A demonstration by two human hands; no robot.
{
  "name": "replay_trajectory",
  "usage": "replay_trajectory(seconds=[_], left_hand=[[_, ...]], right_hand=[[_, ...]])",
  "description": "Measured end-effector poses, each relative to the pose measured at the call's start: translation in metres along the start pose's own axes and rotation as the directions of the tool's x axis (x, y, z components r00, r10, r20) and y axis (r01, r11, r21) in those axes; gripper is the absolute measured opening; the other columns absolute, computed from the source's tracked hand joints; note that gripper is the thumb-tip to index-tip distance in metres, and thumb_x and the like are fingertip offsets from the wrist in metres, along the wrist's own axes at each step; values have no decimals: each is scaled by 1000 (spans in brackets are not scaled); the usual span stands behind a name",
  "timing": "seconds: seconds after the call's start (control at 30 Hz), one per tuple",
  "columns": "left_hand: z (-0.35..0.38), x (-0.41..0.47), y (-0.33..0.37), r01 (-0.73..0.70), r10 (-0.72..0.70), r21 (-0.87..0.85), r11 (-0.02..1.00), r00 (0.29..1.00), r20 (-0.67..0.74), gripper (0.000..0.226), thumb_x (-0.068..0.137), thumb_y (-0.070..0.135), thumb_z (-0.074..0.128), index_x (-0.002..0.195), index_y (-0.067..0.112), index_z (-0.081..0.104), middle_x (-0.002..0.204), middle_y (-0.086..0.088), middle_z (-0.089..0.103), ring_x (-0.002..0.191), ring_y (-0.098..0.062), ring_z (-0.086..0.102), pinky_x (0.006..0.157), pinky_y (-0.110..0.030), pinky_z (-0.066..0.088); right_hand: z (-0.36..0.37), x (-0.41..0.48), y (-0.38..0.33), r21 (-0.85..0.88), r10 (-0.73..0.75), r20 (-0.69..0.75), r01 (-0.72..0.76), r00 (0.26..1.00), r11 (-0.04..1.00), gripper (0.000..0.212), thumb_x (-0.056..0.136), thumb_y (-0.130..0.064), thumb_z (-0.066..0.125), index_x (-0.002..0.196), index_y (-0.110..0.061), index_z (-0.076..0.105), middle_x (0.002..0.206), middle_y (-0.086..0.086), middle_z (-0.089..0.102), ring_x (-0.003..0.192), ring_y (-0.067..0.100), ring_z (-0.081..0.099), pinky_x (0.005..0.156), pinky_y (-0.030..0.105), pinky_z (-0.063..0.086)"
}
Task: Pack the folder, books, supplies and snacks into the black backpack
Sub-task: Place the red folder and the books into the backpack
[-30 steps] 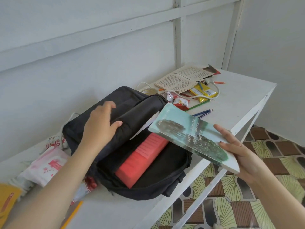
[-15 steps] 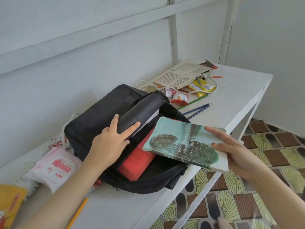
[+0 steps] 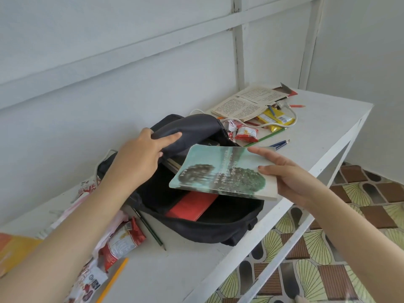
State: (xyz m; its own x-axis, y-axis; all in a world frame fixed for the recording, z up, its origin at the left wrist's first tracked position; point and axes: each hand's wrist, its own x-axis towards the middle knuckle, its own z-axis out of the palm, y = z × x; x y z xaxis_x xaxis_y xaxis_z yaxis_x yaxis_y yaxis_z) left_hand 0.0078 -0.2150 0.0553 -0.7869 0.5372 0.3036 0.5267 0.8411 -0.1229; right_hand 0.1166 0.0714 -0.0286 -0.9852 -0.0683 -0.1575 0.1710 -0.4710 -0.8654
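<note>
At the left end of the worktop [image 3: 328,127] a flat yellow-orange item [image 3: 13,252] lies cut off by the frame. Just right of it, near the front edge, red-and-white snack packets [image 3: 122,239] are heaped together. A yellow pencil [image 3: 111,281] lies beside them toward the front edge, and a dark pencil [image 3: 150,228] lies between the heap and the bag.

The left hand [image 3: 140,158] grips the top flap of the black backpack [image 3: 196,224], fingers curled round the fabric and holding it raised so the main compartment gapes. The backpack lies mid-worktop, its mouth at the front edge. Inside it a red folder [image 3: 192,206] lies slanted, partly hidden.

Over the opening a teal book [image 3: 223,171] with trees on its cover is held nearly flat; whether it touches the folder cannot be told. The right hand [image 3: 290,178] clamps the book's right end, thumb on the cover and fingers beneath.

Toward the back right corner lie a red snack packet [image 3: 246,134], a green pencil [image 3: 269,135] and blue pens [image 3: 279,144]. Further on are an open book [image 3: 247,103] lying face up, a yellow packet [image 3: 275,120] looped by a white cable [image 3: 293,119], and an orange pencil [image 3: 297,105].
</note>
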Motion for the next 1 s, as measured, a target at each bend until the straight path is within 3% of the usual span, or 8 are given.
replay_trajectory(seconds=[0.23,0.33,0.43,0.57,0.67,0.77,0.83,1.0], left_hand=[[-10,1,3,40,-41,-46,998,999,-20,57,95,12,49,137,48,35,101,-3,40,61,-13,38,59,-25,30],[-11,0,3,53,-54,-53,997,998,-22,57,95,12,50,137,48,35,100,-2,39,63,-13,38,61,-24,31],[-10,0,3,56,-58,-75,996,998,-24,57,94,11,51,136,47,37,103,-3,41,67,-13,38,63,-24,31],[-10,-1,4,63,-65,-96,993,998,-20,57,94,12,51,135,48,38,99,1,36,69,-14,40,63,-24,31],[-9,-4,5,65,-67,-108,992,998,-21,57,94,12,51,135,49,37,99,2,35,70,-13,39,64,-24,31],[-8,-4,5,73,-75,-122,990,997,-11,58,94,13,51,136,50,36,101,2,38,72,-12,39,65,-23,32],[-8,-4,4,81,-81,-121,989,997,-1,58,94,14,50,136,50,35,105,0,40,74,-11,39,66,-22,33],[-7,-6,4,99,-99,-117,988,995,10,57,95,15,50,137,49,33,117,-5,45,79,-9,38,68,-21,32]], right_hand=[[48,54,2,58,16,-80,-11,997,998,49,95,6,40,137,-19,46,123,14,58,92,24,66,69,36,60],[63,70,4,149,15,21,-18,1000,989,69,90,14,41,145,-26,27,129,21,52,101,31,62,77,39,58],[68,80,12,-157,28,56,-19,998,987,81,89,15,46,148,-32,17,115,18,57,95,27,64,79,38,57],[69,84,25,-370,14,-32,-25,999,929,84,86,6,60,149,-27,15,82,14,61,60,17,68,60,29,59],[76,91,32,-566,-127,-168,9,978,824,83,80,-8,73,146,-20,23,71,11,66,46,15,64,48,26,55],[83,101,36,-781,-353,-178,87,918,619,74,77,-22,77,138,-14,35,101,10,64,80,20,65,67,25,49],[86,108,35,-844,-361,-184,41,914,535,74,77,-30,77,134,-6,37,121,12,55,108,25,55,81,28,44],[95,116,35,-866,-312,-252,-69,916,496,98,82,-37,71,144,10,11,122,19,55,110,26,56,80,25,44]])
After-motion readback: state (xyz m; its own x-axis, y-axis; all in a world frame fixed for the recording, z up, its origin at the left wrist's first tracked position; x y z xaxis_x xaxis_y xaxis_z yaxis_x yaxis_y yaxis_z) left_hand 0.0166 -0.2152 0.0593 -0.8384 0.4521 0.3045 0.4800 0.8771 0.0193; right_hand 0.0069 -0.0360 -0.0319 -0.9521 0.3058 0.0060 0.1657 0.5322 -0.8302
